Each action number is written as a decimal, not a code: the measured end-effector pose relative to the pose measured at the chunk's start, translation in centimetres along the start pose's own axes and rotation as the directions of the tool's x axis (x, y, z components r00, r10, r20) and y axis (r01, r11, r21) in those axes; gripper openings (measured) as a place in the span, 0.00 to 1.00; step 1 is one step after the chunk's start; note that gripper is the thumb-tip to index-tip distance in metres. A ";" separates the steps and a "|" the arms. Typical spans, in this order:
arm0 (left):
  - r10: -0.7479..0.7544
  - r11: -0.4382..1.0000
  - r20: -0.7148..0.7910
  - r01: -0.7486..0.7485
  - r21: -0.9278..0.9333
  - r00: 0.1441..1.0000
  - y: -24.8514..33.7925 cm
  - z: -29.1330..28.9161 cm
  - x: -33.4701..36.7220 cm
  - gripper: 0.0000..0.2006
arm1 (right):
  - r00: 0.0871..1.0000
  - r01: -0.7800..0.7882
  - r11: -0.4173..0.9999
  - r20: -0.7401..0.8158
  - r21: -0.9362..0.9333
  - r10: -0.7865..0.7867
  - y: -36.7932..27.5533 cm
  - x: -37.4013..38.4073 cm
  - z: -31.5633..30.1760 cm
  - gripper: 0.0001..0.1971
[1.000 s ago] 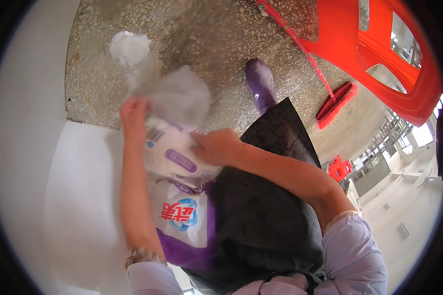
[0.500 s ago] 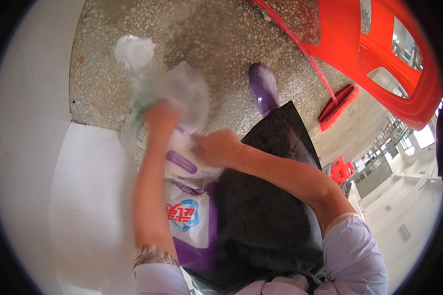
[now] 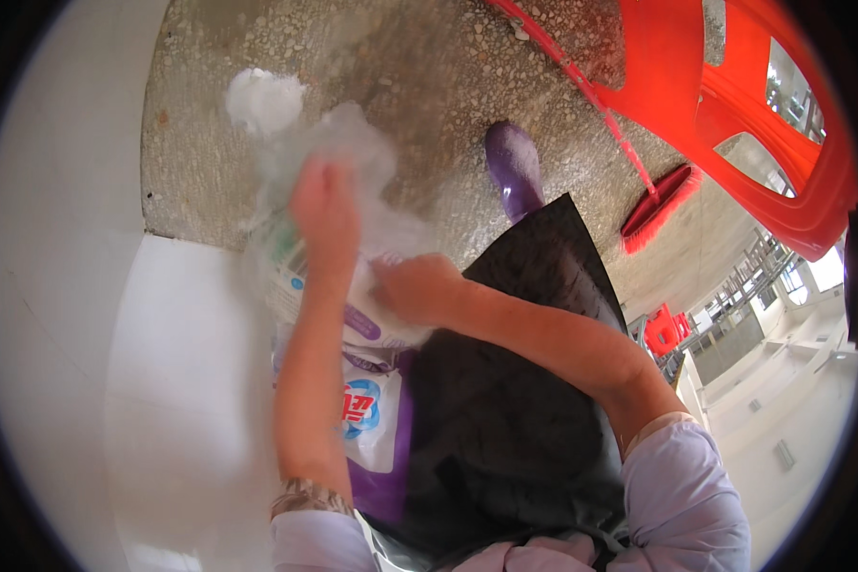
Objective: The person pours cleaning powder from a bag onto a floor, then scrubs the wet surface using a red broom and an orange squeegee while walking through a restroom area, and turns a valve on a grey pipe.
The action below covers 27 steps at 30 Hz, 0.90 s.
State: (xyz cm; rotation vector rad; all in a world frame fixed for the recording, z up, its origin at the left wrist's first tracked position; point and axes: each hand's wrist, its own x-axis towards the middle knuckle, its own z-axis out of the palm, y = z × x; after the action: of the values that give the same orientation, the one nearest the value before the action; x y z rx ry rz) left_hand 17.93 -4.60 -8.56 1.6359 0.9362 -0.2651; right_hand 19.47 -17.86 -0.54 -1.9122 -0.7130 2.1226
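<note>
The person has 2 bare hands at a soft, printed white-and-purple bag (image 3: 362,324), which lies just left of a black apron (image 3: 505,410). The right hand (image 3: 419,289) is closed, thumb and fingers gripping the bag at its right side. The left hand (image 3: 326,205) is over the cloudy clear plastic (image 3: 360,133) beyond the bag; its fingers look drawn together, but blur hides whether they hold the film, so its grip cannot be told. A lower panel (image 3: 377,434) with a blue flower shape lies nearer the body (whether it belongs to the same bag is unclear).

The step in hand appears to be handling the loose plastic at the bag's far end. To do it well, the right hand should keep a firm, steady pinch, while the left gathers a broad fold rather than a thin edge, since such film probably slips and tears easily. Slow strokes would suit: a white heap, seemingly powder (image 3: 265,100), sits on the speckled floor (image 3: 191,181) near the plastic, and a jerk could scatter it.
</note>
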 end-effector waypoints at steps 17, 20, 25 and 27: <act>0.170 0.407 0.473 -0.498 0.765 0.865 1.1 -4.4 0.2 0.19 | 0.999 0.036 0.999 0.007 -0.015 -0.036 0.3 1.8 -4.7 0.35; 0.061 0.311 0.399 -0.397 0.863 0.915 -0.5 -2.3 1.4 0.15 | 0.999 0.033 0.999 0.008 -0.019 -0.033 0.3 1.6 -4.7 0.34; 0.101 0.547 0.382 -0.372 0.750 0.919 0.5 -2.8 0.9 0.06 | 0.998 0.063 0.998 -0.001 0.020 -0.063 0.5 1.6 -4.8 0.32; 0.072 0.675 0.356 -0.308 0.671 0.932 1.9 -3.7 0.3 0.03 | 0.998 0.056 0.998 -0.002 0.035 -0.055 0.4 2.0 -4.7 0.30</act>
State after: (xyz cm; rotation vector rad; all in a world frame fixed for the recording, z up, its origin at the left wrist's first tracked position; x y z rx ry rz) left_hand 18.27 -1.11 -6.27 2.3152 0.4078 -0.7962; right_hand 23.86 -16.27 -2.72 -1.8534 -0.7149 2.0871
